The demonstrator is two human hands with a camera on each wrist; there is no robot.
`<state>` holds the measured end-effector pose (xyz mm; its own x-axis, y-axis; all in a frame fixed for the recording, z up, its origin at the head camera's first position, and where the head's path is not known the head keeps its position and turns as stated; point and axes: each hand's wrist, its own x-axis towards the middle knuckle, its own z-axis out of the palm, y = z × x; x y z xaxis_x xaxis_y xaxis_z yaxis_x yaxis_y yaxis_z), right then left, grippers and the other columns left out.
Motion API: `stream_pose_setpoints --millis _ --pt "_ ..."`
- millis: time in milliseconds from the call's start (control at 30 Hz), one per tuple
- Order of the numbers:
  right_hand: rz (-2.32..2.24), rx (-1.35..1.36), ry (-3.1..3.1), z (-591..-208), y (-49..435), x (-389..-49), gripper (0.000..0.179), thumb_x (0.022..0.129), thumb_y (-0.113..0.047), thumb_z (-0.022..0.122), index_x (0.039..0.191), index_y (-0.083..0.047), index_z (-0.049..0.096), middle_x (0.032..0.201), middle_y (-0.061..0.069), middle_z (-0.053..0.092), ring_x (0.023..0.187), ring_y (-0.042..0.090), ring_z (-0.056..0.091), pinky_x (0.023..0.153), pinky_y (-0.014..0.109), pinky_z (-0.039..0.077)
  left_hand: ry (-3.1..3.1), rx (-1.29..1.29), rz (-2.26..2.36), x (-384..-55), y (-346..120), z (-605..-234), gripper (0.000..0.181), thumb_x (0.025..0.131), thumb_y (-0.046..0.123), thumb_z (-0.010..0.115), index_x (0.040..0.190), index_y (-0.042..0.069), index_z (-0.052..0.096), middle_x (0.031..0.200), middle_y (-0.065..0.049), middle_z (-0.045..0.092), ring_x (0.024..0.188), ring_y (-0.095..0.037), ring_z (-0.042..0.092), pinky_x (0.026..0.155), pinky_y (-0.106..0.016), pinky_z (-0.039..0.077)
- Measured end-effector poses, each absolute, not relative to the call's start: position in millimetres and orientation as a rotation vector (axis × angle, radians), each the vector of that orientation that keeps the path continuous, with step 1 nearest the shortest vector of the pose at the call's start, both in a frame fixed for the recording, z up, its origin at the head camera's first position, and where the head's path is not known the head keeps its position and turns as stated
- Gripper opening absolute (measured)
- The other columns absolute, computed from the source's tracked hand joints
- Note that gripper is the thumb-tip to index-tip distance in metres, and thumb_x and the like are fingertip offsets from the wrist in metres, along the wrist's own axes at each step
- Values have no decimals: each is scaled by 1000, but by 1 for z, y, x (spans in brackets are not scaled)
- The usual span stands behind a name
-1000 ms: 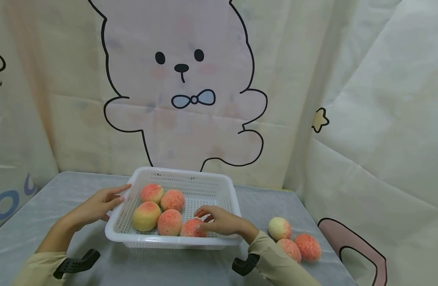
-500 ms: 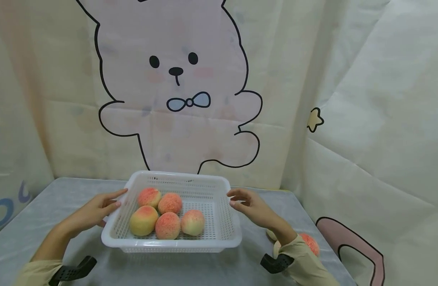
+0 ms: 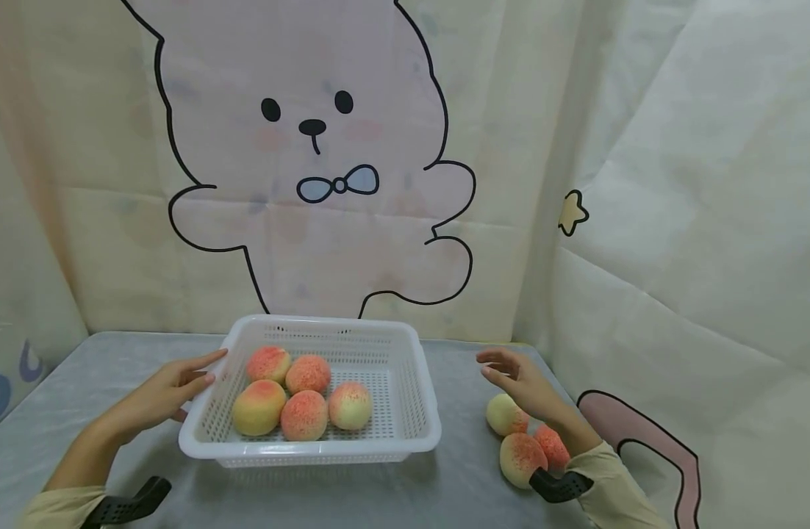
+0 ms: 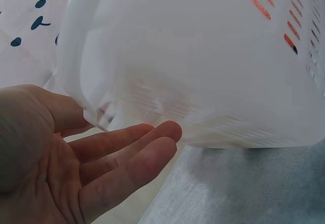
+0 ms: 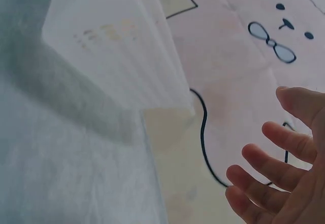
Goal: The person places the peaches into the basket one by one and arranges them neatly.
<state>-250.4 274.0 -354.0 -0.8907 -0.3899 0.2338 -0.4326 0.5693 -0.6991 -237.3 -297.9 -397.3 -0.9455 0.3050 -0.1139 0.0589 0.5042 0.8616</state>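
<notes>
A white perforated plastic basket (image 3: 405, 447) rests on the cloth, holding several red-and-yellow peaches, among them a pale pink one (image 3: 350, 405) at the right of the group. My left hand (image 3: 163, 389) touches the basket's left rim. In the left wrist view, its fingers (image 4: 132, 165) reach out nearly straight beneath the rim, close to the side wall. Off to the right, my right hand (image 3: 527, 386) hovers with spread, relaxed fingers and nothing in them. Just below it lie three loose peaches (image 3: 522, 459), one partly covered by the forearm.
Grey cloth covers the table (image 3: 299, 496). A pale curtain (image 3: 339, 242) printed with a bear hangs right behind the table, and another curtain (image 3: 683, 294) closes off the right side. Black wrist-camera mounts (image 3: 560, 486) stick out beneath both sleeves.
My right hand has let go of a peach in the basket, lifted out over the right rim and moved right above the loose peaches. The left hand stays at the rim.
</notes>
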Motion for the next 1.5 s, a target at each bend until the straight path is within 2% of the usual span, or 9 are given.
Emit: stream_pose_setpoints --millis 533,600,833,967,1033,1100,1233,1367,1500 --pt "1083 431 -2851 -375 344 -234 39 105 -24 56 135 0 57 134 22 63 124 41 59 89 19 52 2512 360 1433 -236 -298 -400 68 109 29 47 160 1 14 146 -41 43 103 -27 67 72 -43 64" --pt "1052 390 -2863 -378 352 -231 39 104 -24 57 134 0 57 133 22 63 123 41 60 89 23 53 2518 348 1430 -236 -298 -400 68 108 30 48 160 1 14 147 -41 42 102 -26 67 72 -43 64" --pt "1028 341 -2958 -392 382 -217 47 103 -27 60 139 1 54 141 30 55 129 55 49 93 59 53 2481 378 1458 -234 -300 -400 67 109 28 47 161 2 13 148 -41 42 106 -27 67 72 -43 64" --pt "1105 374 -3019 -402 397 -209 51 101 -24 62 144 0 50 147 31 48 131 59 43 91 61 53 2468 389 1467 -236 -299 -401 67 109 28 46 161 2 13 148 -40 41 107 -28 66 73 -43 64" --pt "1171 417 -3039 -406 403 -207 53 101 -21 62 147 1 47 149 31 46 132 53 45 91 54 54 2477 382 1463 -236 -299 -401 68 108 28 47 161 2 13 149 -40 41 106 -27 67 73 -43 64" --pt "1259 458 -3046 -410 407 -205 56 100 -18 62 148 3 44 149 30 46 131 37 52 90 43 54 2485 380 1459 -236 -300 -401 68 108 28 47 161 2 14 148 -40 41 106 -27 67 73 -44 64" --pt "1438 546 -3012 -418 414 -204 58 100 -11 61 149 10 38 142 9 54 111 4 59 82 23 53 2493 369 1455 -236 -300 -401 67 108 29 47 161 3 14 149 -40 41 106 -27 66 73 -44 64" --pt "1507 587 -2966 -423 418 -205 57 100 -9 60 147 13 37 131 -10 56 103 -1 61 80 22 54 2488 370 1457 -235 -299 -401 67 109 29 47 161 3 14 148 -40 42 107 -28 66 74 -44 63" --pt "1445 534 -2979 -424 418 -207 56 100 -13 62 145 12 40 135 1 56 104 0 60 80 23 54 2484 372 1461 -236 -298 -401 67 109 28 47 161 3 14 147 -40 43 106 -28 66 73 -44 64"
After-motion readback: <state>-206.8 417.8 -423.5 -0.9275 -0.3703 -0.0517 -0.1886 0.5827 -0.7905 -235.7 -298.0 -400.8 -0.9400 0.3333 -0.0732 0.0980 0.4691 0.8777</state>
